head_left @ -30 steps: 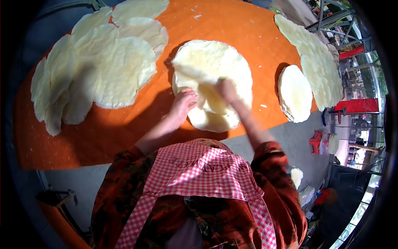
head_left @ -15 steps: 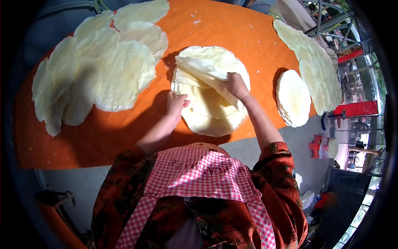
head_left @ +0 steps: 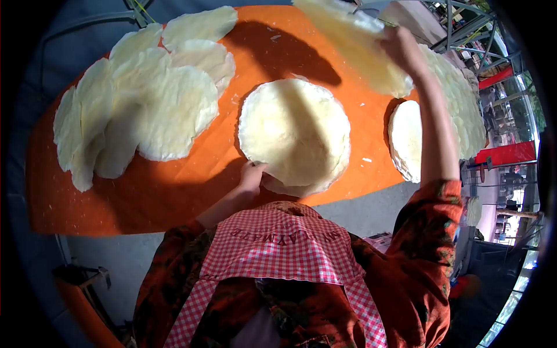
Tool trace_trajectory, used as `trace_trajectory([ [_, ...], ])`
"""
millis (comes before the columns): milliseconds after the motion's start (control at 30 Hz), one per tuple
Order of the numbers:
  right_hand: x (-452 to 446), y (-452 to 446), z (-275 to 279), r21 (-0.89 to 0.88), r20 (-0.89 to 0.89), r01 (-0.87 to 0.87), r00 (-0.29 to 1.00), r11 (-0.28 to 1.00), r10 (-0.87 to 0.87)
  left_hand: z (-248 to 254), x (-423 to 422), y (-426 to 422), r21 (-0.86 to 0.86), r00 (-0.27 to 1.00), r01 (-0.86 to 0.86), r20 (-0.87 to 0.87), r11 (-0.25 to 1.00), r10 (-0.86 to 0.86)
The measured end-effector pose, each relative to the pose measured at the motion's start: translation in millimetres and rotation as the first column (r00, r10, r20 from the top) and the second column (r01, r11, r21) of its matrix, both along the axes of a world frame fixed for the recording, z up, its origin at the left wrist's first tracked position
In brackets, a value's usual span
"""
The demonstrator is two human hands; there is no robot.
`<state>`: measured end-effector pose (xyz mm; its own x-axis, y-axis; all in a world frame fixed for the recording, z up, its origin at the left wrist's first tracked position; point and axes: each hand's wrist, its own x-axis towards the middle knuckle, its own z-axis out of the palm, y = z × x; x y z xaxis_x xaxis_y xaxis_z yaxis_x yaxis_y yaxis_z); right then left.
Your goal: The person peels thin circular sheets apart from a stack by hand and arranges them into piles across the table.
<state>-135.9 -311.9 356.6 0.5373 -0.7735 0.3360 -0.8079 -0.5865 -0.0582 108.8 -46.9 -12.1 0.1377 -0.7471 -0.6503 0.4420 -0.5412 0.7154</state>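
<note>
Right hand [head_left: 400, 49] of the person is closed on the edge of a thin, floppy pale-yellow sheet [head_left: 351, 49], which it holds up over the far right part of the orange-covered table [head_left: 362, 142]. Left hand [head_left: 252, 176] touches the near left edge of the round pile of cream-coloured sheets [head_left: 296, 136] at the middle; I cannot tell if its fingers pinch. Before me, overlapping cream rounds [head_left: 174, 110] lie at left.
</note>
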Motion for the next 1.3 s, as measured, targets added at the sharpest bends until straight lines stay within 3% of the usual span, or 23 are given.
trace_trajectory([
  [67,11,43,-40,-0.011,-0.013,-0.133,0.991,0.991,0.133,25,-5,2,0.034,0.972,-0.107,-0.204,0.994,0.112],
  [167,45,127,-160,0.056,-0.148,0.042,0.988,0.998,-0.033,35,-2,5,-0.016,0.952,-0.067,-0.299,0.998,0.059],
  [200,51,148,-211,-0.003,0.002,-0.036,0.999,0.999,0.036,35,-1,2,-0.048,0.942,-0.063,-0.331,0.997,0.044],
  [267,60,189,-291,0.187,-0.115,-0.029,0.992,0.982,0.051,38,-1,3,-0.042,0.943,-0.052,-0.331,0.998,0.035],
  [300,64,206,-296,0.319,-0.041,-0.070,0.995,0.945,0.088,38,-2,4,-0.039,0.941,-0.053,-0.336,0.998,0.036],
  [400,68,210,-290,0.401,-0.074,0.068,0.996,0.913,-0.042,34,-2,5,0.003,0.948,-0.060,-0.314,0.998,0.058],
  [433,70,217,-285,0.402,-0.061,0.004,0.998,0.916,0.023,32,-2,8,0.028,0.952,-0.057,-0.299,0.998,0.062],
  [500,71,224,-274,0.380,-0.043,-0.119,0.988,0.917,0.146,28,0,7,-0.088,0.928,-0.016,-0.372,0.996,-0.018],
  [600,73,253,-280,0.444,0.136,-0.081,0.990,0.892,0.023,51,0,1,-0.166,0.892,0.034,-0.440,0.985,-0.105],
  [633,75,252,-288,0.317,0.210,-0.038,0.977,0.948,-0.032,61,-2,0,-0.171,0.885,0.043,-0.451,0.984,-0.117],
  [733,57,201,-301,0.468,0.079,0.178,0.967,0.866,-0.241,64,-4,-3,-0.280,0.828,-0.013,-0.541,0.960,-0.146],
  [800,39,145,-262,0.355,0.057,0.135,0.984,0.925,-0.166,70,-1,-9,-0.358,0.812,-0.004,-0.545,0.934,-0.206],
  [867,32,138,-182,0.104,0.102,-0.108,0.990,0.989,0.097,65,9,-16,-0.177,0.660,-0.111,-0.748,0.978,-0.060],
  [933,39,179,-117,0.054,-0.014,-0.105,0.994,0.993,0.106,58,17,-16,-0.088,0.508,-0.176,-0.861,0.980,0.014],
  [1000,28,211,-123,-0.050,-0.044,-0.214,0.976,0.976,0.212,53,24,-18,-0.162,0.436,-0.179,-0.897,0.971,-0.069],
  [1033,14,230,-151,0.070,-0.083,-0.139,0.986,0.988,0.144,62,25,-15,-0.152,0.482,-0.175,-0.875,0.973,-0.050],
  [1067,5,243,-179,-0.007,-0.011,-0.213,0.977,0.977,0.213,69,24,-12,-0.219,0.529,-0.218,-0.846,0.951,-0.073],
  [1100,-4,257,-205,0.046,0.016,-0.177,0.984,0.983,0.176,59,26,-13,-0.259,0.575,-0.190,-0.811,0.947,-0.106],
  [1133,-29,262,-244,0.256,-0.109,-0.146,0.978,0.956,0.179,46,28,-15,-0.300,0.621,-0.158,-0.771,0.941,-0.141],
  [1167,-27,278,-251,0.334,-0.243,-0.049,0.960,0.941,0.136,35,27,-14,-0.211,0.590,-0.151,-0.803,0.966,-0.084],
  [1200,-21,292,-257,0.394,-0.374,0.057,0.922,0.917,0.104,30,23,-12,-0.222,0.651,-0.135,-0.755,0.966,-0.083],
  [1267,-18,303,-271,0.516,-0.269,0.032,0.955,0.856,0.127,27,18,-12,-0.246,0.767,-0.088,-0.635,0.965,-0.092],
  [1300,-6,308,-268,0.486,-0.268,0.030,0.956,0.873,0.116,25,18,-13,-0.167,0.740,-0.118,-0.672,0.979,-0.026],
])
